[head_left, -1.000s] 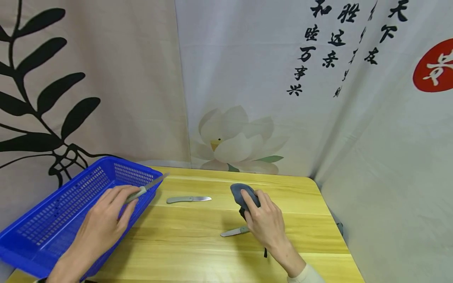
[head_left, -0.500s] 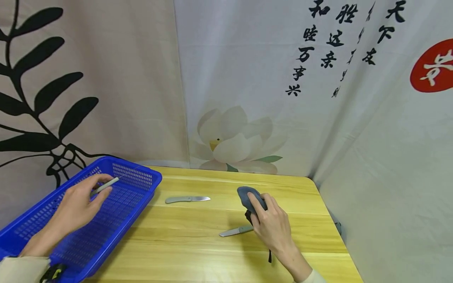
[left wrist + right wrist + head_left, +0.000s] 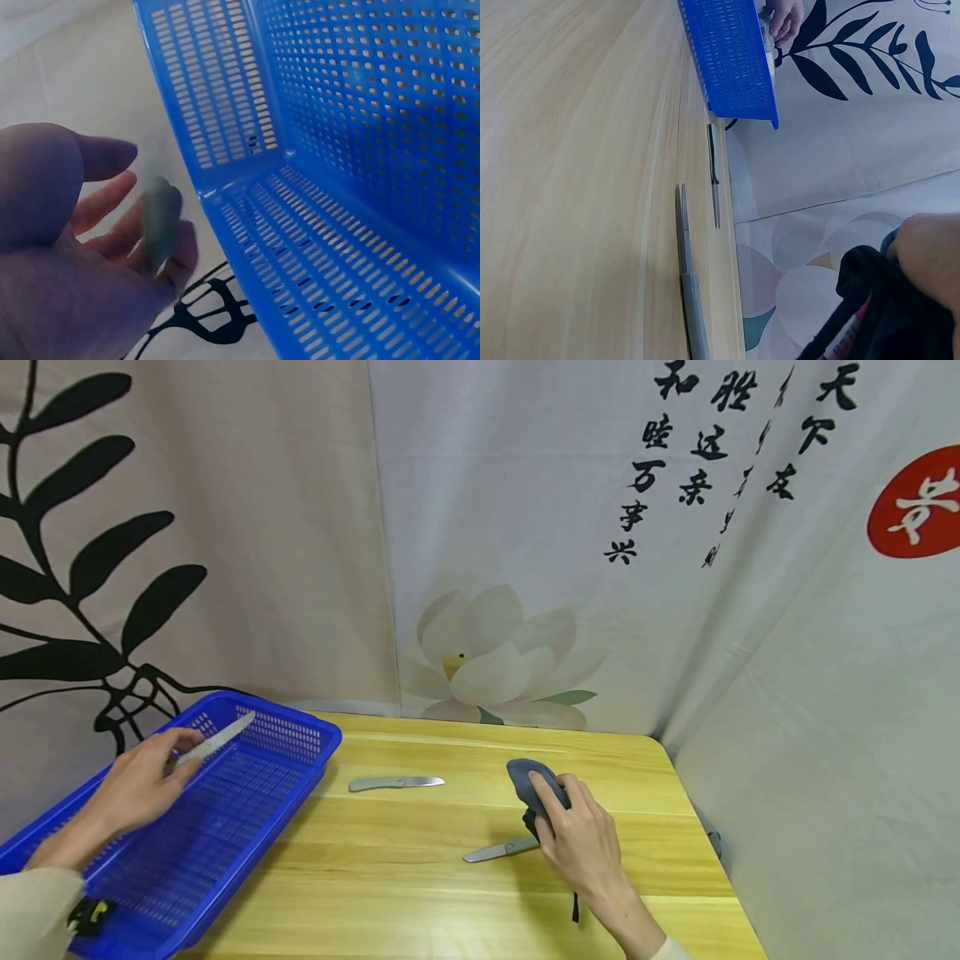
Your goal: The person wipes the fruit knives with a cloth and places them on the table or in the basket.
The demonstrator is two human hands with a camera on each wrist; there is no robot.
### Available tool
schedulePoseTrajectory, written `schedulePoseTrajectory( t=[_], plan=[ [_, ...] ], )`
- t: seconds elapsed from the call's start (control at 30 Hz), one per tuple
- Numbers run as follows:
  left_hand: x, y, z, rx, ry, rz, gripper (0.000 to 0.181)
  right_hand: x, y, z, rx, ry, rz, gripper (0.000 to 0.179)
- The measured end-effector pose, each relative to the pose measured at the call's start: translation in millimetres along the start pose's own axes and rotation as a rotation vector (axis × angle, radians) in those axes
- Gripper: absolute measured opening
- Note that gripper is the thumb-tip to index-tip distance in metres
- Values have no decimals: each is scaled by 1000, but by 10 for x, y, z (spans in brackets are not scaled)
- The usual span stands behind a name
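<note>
In the head view my left hand (image 3: 142, 781) is over the left part of a blue basket (image 3: 255, 827), holding a folding knife (image 3: 217, 739) that points up and right. The left wrist view shows the knife's pale green handle (image 3: 160, 225), blurred, against the fingers. On the right, my right hand (image 3: 585, 847) grips a blue-grey, soft-looking object (image 3: 531, 781) with black parts and a thin hanging black strap; its kind is unclear. Below that hand lies a second unfolded knife (image 3: 495, 852), its handle end hidden. Another unfolded knife (image 3: 396, 783) lies farther back.
The basket has perforated walls and stands along the left of the wooden table (image 3: 420, 902). A printed curtain (image 3: 510, 527) hangs behind the table's back edge and down the right side.
My left hand has moved left, from the basket's right rim to over its left side, with the knife in it. The right hand has shifted slightly right with the blue-grey object.
</note>
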State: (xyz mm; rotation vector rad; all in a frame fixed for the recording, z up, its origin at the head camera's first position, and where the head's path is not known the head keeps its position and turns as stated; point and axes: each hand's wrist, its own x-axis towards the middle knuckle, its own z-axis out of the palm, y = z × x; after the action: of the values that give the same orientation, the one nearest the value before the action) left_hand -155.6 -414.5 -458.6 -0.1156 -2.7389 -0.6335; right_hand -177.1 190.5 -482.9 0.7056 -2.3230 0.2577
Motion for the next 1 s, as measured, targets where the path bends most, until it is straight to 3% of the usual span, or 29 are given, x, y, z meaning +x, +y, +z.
schedulePoseTrajectory(
  t=[0.33, 0.5, 0.67, 1.0],
  plan=[
    [29, 35, -24, 77, -105, -125, 90, -3, 6, 0, 1, -6, 0, 63],
    [71, 146, 0, 110, -131, -110, 105, -13, 14, 3, 1, -4, 0, 64],
    [143, 438, 42, 105, -143, -57, 107, -46, 50, -9, 2, -5, 5, 64],
    [310, 1232, 163, 40, -181, 78, 98, -102, 136, -42, 8, 9, 13, 64]
  ],
)
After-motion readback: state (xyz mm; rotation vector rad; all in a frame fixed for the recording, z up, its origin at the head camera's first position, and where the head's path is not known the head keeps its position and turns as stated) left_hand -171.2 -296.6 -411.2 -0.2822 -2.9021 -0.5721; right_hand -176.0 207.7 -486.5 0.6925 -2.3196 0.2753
